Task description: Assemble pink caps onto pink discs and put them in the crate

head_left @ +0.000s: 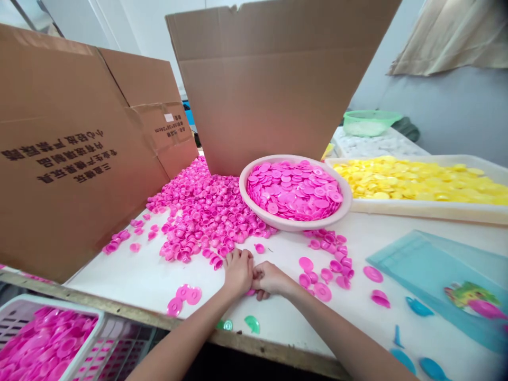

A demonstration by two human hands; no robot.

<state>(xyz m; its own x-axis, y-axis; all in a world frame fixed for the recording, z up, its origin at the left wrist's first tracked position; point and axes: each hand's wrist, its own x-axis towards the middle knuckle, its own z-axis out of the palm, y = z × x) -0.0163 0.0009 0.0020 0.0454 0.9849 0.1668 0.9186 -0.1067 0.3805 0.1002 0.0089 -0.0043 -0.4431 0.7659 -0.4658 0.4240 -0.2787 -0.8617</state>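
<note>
My left hand (238,271) and my right hand (270,278) meet low over the white table, their fingers curled together. Between them, a sliver of a small pink plastic piece (251,292) shows; the rest is covered by the fingers. Just beyond my left hand spreads a heap of small pink toy cups (214,211). One loose pink cup (259,248) lies beyond my knuckles. Flat pink discs (193,295) rest to the left of my left wrist, and more pink cups and discs (322,291) are scattered to the right of my right hand.
Behind the heap, a pale basin (292,226) holds pink discs. Cardboard boxes (51,211) stand left and behind. At right are a tray (428,208) of yellow pieces, a blue bag (420,264) and blue pieces (419,307). A crate (99,338) sits below the table's front edge.
</note>
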